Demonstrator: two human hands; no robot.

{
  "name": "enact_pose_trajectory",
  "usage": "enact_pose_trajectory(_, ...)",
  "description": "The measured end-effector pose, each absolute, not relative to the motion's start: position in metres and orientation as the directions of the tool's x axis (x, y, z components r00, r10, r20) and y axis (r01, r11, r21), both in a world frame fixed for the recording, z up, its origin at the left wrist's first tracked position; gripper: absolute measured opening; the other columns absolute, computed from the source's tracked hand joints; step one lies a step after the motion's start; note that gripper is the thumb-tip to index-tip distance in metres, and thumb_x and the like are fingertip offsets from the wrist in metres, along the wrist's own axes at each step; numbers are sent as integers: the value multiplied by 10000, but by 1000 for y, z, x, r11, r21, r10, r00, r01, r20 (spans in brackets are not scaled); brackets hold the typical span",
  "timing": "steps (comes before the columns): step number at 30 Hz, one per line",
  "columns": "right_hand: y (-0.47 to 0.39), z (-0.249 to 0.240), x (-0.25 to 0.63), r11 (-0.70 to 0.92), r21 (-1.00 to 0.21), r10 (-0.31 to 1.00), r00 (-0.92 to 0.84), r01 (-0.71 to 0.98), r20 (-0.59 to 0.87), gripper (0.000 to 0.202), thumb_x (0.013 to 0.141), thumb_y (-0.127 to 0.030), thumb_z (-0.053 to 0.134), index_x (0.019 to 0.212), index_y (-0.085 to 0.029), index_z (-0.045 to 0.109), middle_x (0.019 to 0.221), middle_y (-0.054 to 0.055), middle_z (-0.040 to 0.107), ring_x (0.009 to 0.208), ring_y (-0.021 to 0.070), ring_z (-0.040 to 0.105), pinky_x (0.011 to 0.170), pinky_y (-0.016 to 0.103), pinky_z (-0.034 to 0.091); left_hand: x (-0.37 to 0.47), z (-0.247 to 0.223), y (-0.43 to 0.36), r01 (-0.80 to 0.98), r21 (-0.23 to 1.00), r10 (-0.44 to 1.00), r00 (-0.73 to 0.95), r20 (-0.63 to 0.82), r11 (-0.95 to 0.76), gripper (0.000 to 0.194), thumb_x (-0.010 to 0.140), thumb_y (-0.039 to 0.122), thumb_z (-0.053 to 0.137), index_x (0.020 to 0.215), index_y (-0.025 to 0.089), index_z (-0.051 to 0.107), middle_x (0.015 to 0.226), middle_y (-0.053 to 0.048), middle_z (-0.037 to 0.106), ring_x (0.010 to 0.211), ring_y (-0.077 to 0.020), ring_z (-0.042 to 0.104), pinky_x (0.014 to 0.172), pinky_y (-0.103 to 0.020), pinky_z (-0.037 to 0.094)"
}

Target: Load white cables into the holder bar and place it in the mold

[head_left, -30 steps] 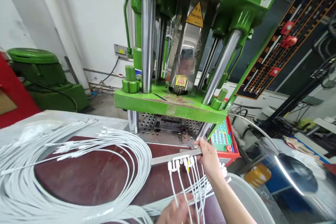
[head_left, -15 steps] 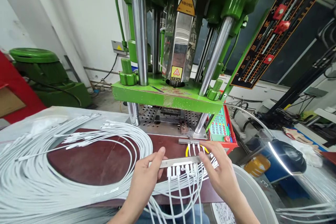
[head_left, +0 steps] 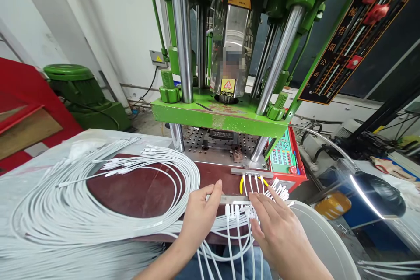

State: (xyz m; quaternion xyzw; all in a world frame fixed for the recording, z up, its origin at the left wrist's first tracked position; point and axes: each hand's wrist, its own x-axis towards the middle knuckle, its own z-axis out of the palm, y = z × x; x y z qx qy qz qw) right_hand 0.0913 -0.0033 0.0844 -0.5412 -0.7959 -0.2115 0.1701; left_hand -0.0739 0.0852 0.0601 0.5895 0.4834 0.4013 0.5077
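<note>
Metal bar in hand, over the right part of the dark red surface, and the left hand has its grip closed on the left end, thumb on top! Over at the other end, the right hand lays its fingers out long across the bar; whether that grip is gripping or merely touching, one cannot tell. White connectors line the bar's near side, their cables dropping past the near edge. Beyond, toward the far edge, lies a second bar, a yellow piece just beside it. A great coil of white cable sweeps around the left side, the green press towers beyond the far edge, and a grey bin stands by the right edge.
</note>
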Motion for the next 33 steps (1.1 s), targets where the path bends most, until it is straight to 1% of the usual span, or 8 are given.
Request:
enact_pose_trajectory(4,-7,89,99,308,-32,834,-254,951,489,366,830,-118,416,1161,-163,566,862,60,724,853,236,683,918,440,521,-75,59,84,209,975,979,202,35,-78,435,854,450,457,510,188,503,461,44,341,473,-107,318,482,-234,268)
enact_pose_trajectory(10,-6,91,75,300,-16,841,-257,954,476,537,757,-217,556,1280,-125,478,1176,161,600,1110,346,545,966,597,428,-69,56,86,190,980,975,224,7,-51,430,856,461,444,530,190,515,453,45,345,465,-112,299,468,-245,248)
enact_pose_trajectory(16,4,78,55,260,68,793,-253,963,554,405,757,-127,474,1144,-66,578,921,149,676,826,278,629,1002,568,391,-62,51,82,236,964,957,286,52,-123,441,858,469,431,520,185,438,520,43,314,527,-112,290,508,-249,241)
enact_pose_trajectory(20,1,91,73,328,-176,775,-158,928,611,235,826,-118,439,944,-166,636,740,21,704,598,163,643,986,432,451,-62,44,80,246,962,945,326,30,-115,467,856,508,420,523,181,445,514,44,303,525,-114,306,520,-251,248)
enact_pose_trajectory(22,-7,100,95,272,-258,823,-85,927,562,185,864,-183,461,904,-215,639,706,-21,699,585,156,653,901,389,512,-62,41,79,254,961,942,335,16,-107,476,858,514,414,520,181,444,512,46,295,526,-114,313,528,-250,254)
enact_pose_trajectory(25,-29,97,147,21,-197,866,80,980,493,242,900,-363,439,929,-253,653,838,9,727,919,270,675,781,422,550,-63,39,78,269,957,943,333,9,-104,473,864,504,405,520,182,448,510,46,295,525,-114,314,526,-250,252)
enact_pose_trajectory(30,-74,64,232,-421,-22,905,422,907,56,353,753,-492,499,873,-248,725,926,79,724,949,382,644,847,590,472,-58,44,77,278,952,921,389,13,-131,467,877,481,374,522,183,426,520,46,286,521,-107,295,526,-264,222)
enact_pose_trajectory(33,-79,63,224,-412,-189,908,418,891,-11,417,812,-551,463,964,-255,714,1044,81,697,1001,339,629,879,503,488,-44,49,73,271,945,892,451,43,-183,457,889,454,350,519,187,373,525,50,268,522,-102,278,535,-276,206)
